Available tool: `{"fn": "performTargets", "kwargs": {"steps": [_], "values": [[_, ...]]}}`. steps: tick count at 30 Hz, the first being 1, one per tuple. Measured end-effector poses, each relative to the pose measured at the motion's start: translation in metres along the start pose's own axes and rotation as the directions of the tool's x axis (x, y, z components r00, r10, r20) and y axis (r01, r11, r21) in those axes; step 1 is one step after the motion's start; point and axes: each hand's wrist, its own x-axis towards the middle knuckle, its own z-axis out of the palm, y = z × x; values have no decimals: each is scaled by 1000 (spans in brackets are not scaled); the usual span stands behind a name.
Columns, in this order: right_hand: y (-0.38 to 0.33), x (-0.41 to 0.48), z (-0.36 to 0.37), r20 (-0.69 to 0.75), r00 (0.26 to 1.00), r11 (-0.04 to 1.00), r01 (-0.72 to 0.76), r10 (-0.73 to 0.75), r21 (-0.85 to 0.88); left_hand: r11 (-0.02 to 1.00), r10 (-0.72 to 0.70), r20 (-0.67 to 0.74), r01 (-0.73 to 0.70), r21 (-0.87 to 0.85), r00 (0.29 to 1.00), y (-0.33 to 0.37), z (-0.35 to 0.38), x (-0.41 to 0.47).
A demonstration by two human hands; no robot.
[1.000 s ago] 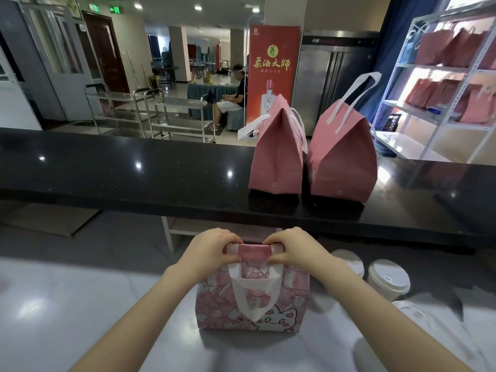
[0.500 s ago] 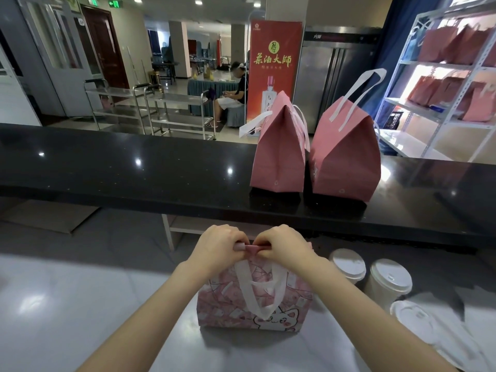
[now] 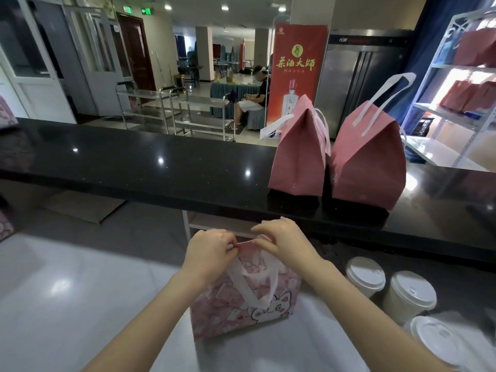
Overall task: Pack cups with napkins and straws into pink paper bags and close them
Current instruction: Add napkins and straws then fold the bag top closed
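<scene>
The bag (image 3: 243, 310) is thin paper, so it will likely feel light and crease easily; with a cup inside (none can be seen through it) the weight would sit low, and the safest hold is probably the folded top edge or the white handle (image 3: 251, 284), not the soft side walls. Both hands meet at that top edge: the left hand (image 3: 209, 251) and the right hand (image 3: 281, 241) are pinched shut on the fold, fingertips almost touching, pressing the mouth closed. The bag stands upright on the pale counter (image 3: 80, 304) directly under the hands, pink with a patchwork print and a white cartoon cat low on the near face, its handle drooping down the front. Right of the right forearm stand three lidded cups (image 3: 409, 295), still unpacked. Beyond the hands, on the black ledge (image 3: 161, 167), two closed bags (image 3: 338, 157) sit side by side.
</scene>
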Motion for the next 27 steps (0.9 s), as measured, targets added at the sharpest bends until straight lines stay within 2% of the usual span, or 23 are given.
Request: {"fn": "performTargets", "kwargs": {"steps": [2,4,9,13,15,18,21,24,26,27], "values": [[5,-3,-2,-104,993,992,-40,52,119,988,-152,20,152,-4,988,-14,-9,-13],[10,-10,2,-115,990,983,-66,87,173,969,-232,47,235,-74,972,-28,-16,-27],[15,-21,28,12,982,960,-188,190,207,862,-325,160,361,-354,932,-59,-35,-70],[11,-17,45,154,970,956,-215,186,201,839,-356,179,398,-370,917,-67,-35,-107],[9,-17,54,203,965,958,-207,166,201,844,-384,105,395,-363,917,-59,-29,-119],[9,-24,65,131,976,956,-198,172,219,868,-452,-75,420,-265,889,-33,-23,-128],[7,-44,77,85,976,946,-217,203,242,862,-500,-170,470,-188,849,-4,-18,-139],[1,-73,87,147,966,903,-252,214,347,822,-557,-174,509,-256,812,24,-16,-153],[-4,-93,90,179,958,869,-278,222,410,764,-595,-137,504,-403,792,34,-14,-160],[-7,-103,90,186,955,851,-291,231,437,736,-583,-110,465,-492,805,37,-14,-163]]}}
